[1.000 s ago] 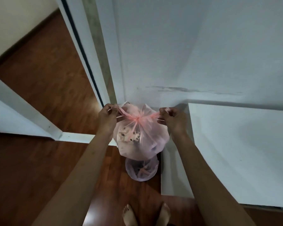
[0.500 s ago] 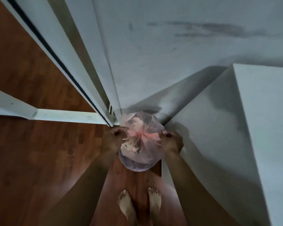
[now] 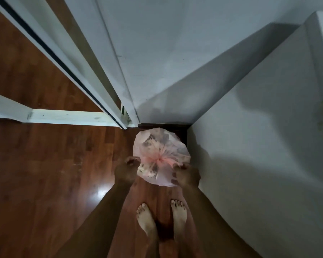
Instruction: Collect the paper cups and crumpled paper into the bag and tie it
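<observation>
A translucent pink bag (image 3: 157, 144) sits low in the corner where the wall meets a white cabinet. Printed paper cups and crumpled paper show through its skin. Its neck is gathered into a pink knot (image 3: 159, 159) on top, with short tails running left and right. My left hand (image 3: 127, 170) is at the bag's left side, fingertips pinched at the left tail. My right hand (image 3: 186, 175) is at the right side, fingertips pinched on the right tail. What lies under the bag is hidden.
A white cabinet side (image 3: 259, 146) rises just right of the bag and a grey wall (image 3: 166, 62) stands behind it. A white door frame (image 3: 73, 58) runs diagonally at the left. My bare feet (image 3: 162, 218) stand on the brown wood floor (image 3: 45, 174).
The bag has gone from chest height down into the corner near the floor. Both hands followed it down, still at the two tails of the knot.
</observation>
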`<action>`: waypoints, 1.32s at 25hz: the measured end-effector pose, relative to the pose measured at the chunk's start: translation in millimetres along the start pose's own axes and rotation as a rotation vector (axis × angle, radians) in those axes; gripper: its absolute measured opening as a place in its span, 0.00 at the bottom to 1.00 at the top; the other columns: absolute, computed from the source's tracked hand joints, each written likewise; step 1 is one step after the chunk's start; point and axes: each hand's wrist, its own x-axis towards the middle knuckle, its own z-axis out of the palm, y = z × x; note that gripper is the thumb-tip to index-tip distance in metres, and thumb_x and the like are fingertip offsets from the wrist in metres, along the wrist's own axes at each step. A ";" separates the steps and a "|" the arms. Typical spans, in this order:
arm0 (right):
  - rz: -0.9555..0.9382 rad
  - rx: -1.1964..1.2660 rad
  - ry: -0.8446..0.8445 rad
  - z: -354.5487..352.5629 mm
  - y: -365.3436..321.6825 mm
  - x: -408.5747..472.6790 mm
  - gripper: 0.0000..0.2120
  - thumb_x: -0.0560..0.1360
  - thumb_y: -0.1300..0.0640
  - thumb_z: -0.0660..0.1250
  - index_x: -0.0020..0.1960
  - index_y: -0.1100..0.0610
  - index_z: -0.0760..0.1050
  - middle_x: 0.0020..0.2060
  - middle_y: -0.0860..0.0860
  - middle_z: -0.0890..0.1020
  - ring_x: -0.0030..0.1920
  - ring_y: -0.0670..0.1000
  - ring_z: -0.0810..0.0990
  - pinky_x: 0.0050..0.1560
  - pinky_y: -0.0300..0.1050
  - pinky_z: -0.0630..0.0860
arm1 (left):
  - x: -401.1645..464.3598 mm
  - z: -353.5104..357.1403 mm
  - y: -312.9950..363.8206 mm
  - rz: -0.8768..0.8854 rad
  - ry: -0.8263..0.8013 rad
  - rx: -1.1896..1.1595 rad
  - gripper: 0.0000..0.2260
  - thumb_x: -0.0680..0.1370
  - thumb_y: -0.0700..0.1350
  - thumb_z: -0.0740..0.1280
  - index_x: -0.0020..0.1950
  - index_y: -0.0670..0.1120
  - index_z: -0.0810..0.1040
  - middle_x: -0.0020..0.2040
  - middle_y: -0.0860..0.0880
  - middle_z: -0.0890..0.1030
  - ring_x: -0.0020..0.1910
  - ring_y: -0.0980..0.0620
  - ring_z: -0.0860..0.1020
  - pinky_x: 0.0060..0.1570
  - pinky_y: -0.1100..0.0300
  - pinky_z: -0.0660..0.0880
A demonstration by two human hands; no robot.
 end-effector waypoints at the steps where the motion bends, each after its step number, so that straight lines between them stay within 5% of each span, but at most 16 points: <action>1: -0.040 -0.027 0.003 2.9 -3.0 -0.6 0.04 0.75 0.55 0.68 0.44 0.54 0.80 0.44 0.55 0.85 0.44 0.55 0.84 0.50 0.53 0.82 | -0.5 -0.6 2.9 0.003 0.014 -0.034 0.04 0.79 0.38 0.67 0.46 0.44 0.80 0.50 0.38 0.84 0.52 0.36 0.81 0.54 0.45 0.79; 6: -0.403 -0.382 -0.084 19.4 -19.0 16.3 0.22 0.73 0.47 0.72 0.64 0.51 0.75 0.60 0.50 0.80 0.60 0.52 0.78 0.62 0.45 0.74 | 16.0 4.5 9.9 0.211 0.080 0.156 0.06 0.78 0.43 0.68 0.40 0.50 0.77 0.38 0.52 0.79 0.43 0.45 0.80 0.37 0.62 0.71; 7: -0.432 -0.408 -0.152 24.5 -18.4 26.5 0.27 0.70 0.47 0.75 0.67 0.49 0.73 0.62 0.50 0.78 0.62 0.53 0.77 0.64 0.49 0.74 | 24.6 9.5 6.1 0.242 0.018 0.207 0.03 0.76 0.44 0.70 0.44 0.48 0.78 0.41 0.51 0.80 0.45 0.44 0.80 0.40 0.59 0.73; 11: -0.489 -0.651 -0.142 47.9 2.0 79.8 0.42 0.67 0.44 0.75 0.76 0.44 0.60 0.75 0.54 0.63 0.74 0.60 0.62 0.72 0.64 0.62 | 68.0 38.7 -31.3 0.293 -0.141 0.369 0.26 0.73 0.48 0.75 0.68 0.44 0.73 0.64 0.45 0.79 0.62 0.43 0.76 0.61 0.47 0.74; 15: -0.568 -0.640 -0.107 58.8 27.4 131.6 0.39 0.72 0.44 0.72 0.78 0.49 0.58 0.74 0.52 0.66 0.74 0.54 0.65 0.74 0.50 0.63 | 91.3 77.5 -79.0 0.297 -0.179 0.423 0.26 0.78 0.47 0.70 0.75 0.48 0.68 0.72 0.45 0.73 0.68 0.44 0.73 0.66 0.50 0.70; 22: -0.670 -0.677 0.050 68.1 57.9 182.6 0.40 0.73 0.43 0.71 0.78 0.52 0.57 0.77 0.51 0.61 0.78 0.54 0.57 0.76 0.55 0.58 | 131.0 117.1 -119.3 0.338 -0.172 0.417 0.26 0.79 0.46 0.69 0.76 0.49 0.66 0.74 0.44 0.69 0.70 0.44 0.70 0.69 0.49 0.68; 25: -0.586 -0.770 0.067 80.4 63.5 172.5 0.40 0.75 0.41 0.67 0.80 0.50 0.52 0.79 0.52 0.57 0.79 0.56 0.52 0.78 0.56 0.52 | 141.0 112.5 -125.6 0.296 -0.211 0.436 0.27 0.79 0.46 0.68 0.77 0.48 0.64 0.75 0.44 0.67 0.73 0.44 0.66 0.70 0.51 0.65; 29: -0.504 -0.759 -0.030 72.0 60.5 135.1 0.41 0.76 0.38 0.64 0.80 0.50 0.48 0.79 0.53 0.55 0.79 0.57 0.53 0.76 0.58 0.56 | 118.8 94.2 -113.1 0.256 -0.235 0.488 0.30 0.79 0.48 0.69 0.78 0.51 0.61 0.77 0.43 0.64 0.75 0.41 0.63 0.70 0.41 0.66; 33: -0.486 -0.803 -0.051 51.3 40.3 74.8 0.39 0.76 0.38 0.64 0.80 0.52 0.51 0.79 0.54 0.55 0.79 0.57 0.53 0.77 0.54 0.56 | 72.9 61.6 -73.7 0.270 -0.242 0.529 0.28 0.80 0.50 0.67 0.79 0.52 0.61 0.77 0.45 0.65 0.76 0.43 0.63 0.71 0.45 0.66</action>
